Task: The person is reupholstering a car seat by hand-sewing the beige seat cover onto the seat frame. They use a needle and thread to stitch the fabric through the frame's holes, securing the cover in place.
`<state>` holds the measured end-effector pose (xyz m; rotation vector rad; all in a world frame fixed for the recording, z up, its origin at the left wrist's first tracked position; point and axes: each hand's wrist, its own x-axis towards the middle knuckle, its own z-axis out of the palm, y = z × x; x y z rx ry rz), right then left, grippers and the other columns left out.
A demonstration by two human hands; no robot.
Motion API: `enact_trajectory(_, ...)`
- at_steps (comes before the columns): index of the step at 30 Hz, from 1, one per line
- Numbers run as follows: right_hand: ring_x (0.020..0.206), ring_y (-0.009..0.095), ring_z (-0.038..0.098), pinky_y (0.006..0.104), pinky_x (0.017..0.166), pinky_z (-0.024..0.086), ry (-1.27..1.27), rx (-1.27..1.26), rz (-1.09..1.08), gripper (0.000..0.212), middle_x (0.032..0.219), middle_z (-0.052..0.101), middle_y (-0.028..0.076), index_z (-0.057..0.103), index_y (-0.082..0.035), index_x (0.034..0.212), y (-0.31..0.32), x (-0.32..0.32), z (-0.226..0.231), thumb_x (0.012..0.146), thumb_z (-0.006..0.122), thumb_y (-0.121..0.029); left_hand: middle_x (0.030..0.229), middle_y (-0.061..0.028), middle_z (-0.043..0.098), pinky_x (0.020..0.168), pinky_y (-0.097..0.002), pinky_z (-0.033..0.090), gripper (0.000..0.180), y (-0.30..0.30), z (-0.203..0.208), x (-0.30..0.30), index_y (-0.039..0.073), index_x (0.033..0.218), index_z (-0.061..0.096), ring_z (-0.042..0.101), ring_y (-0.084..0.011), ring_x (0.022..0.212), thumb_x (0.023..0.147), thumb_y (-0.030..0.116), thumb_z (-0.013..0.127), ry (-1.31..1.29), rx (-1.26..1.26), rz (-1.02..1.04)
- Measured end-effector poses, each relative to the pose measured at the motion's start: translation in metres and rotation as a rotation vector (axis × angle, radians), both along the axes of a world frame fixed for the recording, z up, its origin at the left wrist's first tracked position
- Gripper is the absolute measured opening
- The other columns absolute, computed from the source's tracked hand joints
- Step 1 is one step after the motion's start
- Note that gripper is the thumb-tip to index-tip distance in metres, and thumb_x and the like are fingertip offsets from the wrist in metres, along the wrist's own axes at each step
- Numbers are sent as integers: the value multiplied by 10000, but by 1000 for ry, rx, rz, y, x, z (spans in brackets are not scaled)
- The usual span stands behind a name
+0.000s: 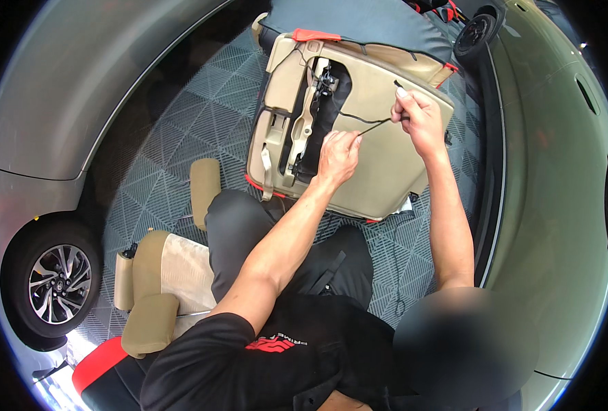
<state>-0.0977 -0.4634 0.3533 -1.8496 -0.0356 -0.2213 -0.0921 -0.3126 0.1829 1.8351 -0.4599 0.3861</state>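
A thin black cord (372, 127) is stretched between my two hands. My left hand (338, 159) pinches it on the near side, above a beige car seat (393, 171). Higher and to the right, my right hand (419, 120) is closed on the same cord, with a short dark end showing past the thumb. From there the cord loops back toward an opening in the seat's panel. Metal parts (326, 82) and dark lining show inside that opening. Over the seat's far end lies a dark grey cover (359, 24) with red trim.
Two beige headrests (205, 192) (150, 323) and another beige seat part (184, 264) lie at my left. A red and black seat piece (98, 363) is at lower left. Car bodies flank both sides, a silver one (51, 96) and a greenish one (557, 205). Grey tiles (160, 164) cover the floor.
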Motion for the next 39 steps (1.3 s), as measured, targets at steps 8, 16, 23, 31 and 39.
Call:
enact_trajectory(8, 539, 29, 369, 212, 486, 279, -357, 384, 89, 235, 925, 632, -32, 684, -55, 1089, -43, 75, 121, 986, 649, -264, 891, -211, 688, 784, -491, 521, 284, -2, -8, 4, 18, 913, 662, 660, -422, 866, 1005, 272, 575, 206, 194, 14)
enact_trajectory(16, 657, 69, 573, 257, 598, 482, -436, -345, 169, 213, 767, 636, -18, 699, -50, 1126, 22, 89, 98, 1014, 634, -219, 852, -199, 721, 773, -456, 534, 327, -19, 23, 60, 50, 993, 725, 704, -399, 872, 1001, 337, 568, 510, -88, 118)
enact_trajectory(23, 980, 334, 696, 483, 800, 565, -320, -1247, -216, 304, 1010, 669, 92, 661, -175, 1209, -3, 133, -23, 907, 696, -200, 950, -169, 740, 838, -447, 529, 357, -28, 24, 64, 108, 1065, 755, 712, -349, 949, 957, 414, 606, 590, -165, 27)
enact_trajectory(31, 866, 308, 690, 429, 765, 550, -404, -1141, -205, 228, 1002, 668, 75, 718, -76, 988, -1, 159, -16, 937, 708, -298, 910, -198, 717, 811, -497, 523, 310, -31, 23, 72, 79, 990, 722, 685, -416, 940, 980, 351, 576, 452, -110, 48)
enact_trajectory(39, 889, 169, 566, 332, 739, 476, -165, -854, 183, 268, 1020, 588, 69, 686, -7, 958, -14, 176, -23, 955, 720, -273, 867, -216, 696, 778, -504, 526, 288, -64, 12, 65, 75, 958, 713, 674, -440, 872, 976, 337, 594, 424, -119, -1)
